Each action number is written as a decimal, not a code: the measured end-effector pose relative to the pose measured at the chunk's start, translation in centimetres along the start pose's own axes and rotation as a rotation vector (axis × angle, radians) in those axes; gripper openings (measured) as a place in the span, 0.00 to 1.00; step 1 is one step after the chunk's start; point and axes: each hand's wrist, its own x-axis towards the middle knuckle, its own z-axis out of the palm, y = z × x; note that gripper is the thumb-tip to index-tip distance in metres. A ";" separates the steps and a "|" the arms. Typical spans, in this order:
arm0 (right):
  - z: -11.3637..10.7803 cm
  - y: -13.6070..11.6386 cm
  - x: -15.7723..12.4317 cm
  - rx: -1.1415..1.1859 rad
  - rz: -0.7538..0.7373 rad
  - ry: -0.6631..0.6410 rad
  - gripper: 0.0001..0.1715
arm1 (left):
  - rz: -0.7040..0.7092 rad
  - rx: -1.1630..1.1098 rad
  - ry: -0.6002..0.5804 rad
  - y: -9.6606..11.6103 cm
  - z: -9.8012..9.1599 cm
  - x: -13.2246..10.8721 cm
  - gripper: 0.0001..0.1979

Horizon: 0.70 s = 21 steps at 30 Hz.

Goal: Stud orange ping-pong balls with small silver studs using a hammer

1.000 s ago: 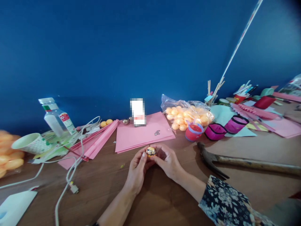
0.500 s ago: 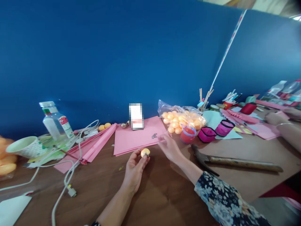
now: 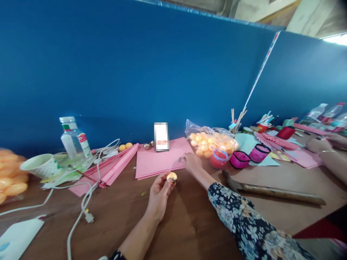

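Observation:
My left hand is closed round a small pale orange ball, which looks like a table tennis ball. Small dark, shiny bits stick to its lower side beside my thumb. My right hand reaches over the right edge of a stack of pink paper. Its fingers are bent and pressed together next to a little pile of small metallic pieces. Whatever is between those fingertips is too small to make out. Two shiny metallic balls lie at the back edge of the paper.
A clear bag of orange balls, a red tub and two magenta fabric rings stand at the right. Closer lies a hammer. At the left are a paper cup, a bottle and a white cable. Another person's hand works far right.
My right hand has come down to the pile of metallic pieces, its fingers drawing together. My left hand still holds the ball. The view has shifted slightly.

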 end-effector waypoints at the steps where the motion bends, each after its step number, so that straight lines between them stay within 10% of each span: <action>1: 0.0 0.1 0.0 0.010 -0.004 0.008 0.10 | 0.000 0.001 0.005 0.0 0.0 0.0 0.16; 11: 0.1 0.6 -1.4 0.287 -0.094 0.108 0.09 | -0.005 -0.028 0.056 -0.1 0.0 0.0 0.14; 21: 1.0 -0.7 -6.2 1.105 -0.053 -0.051 0.13 | -0.014 -0.005 0.084 0.2 0.2 -0.1 0.15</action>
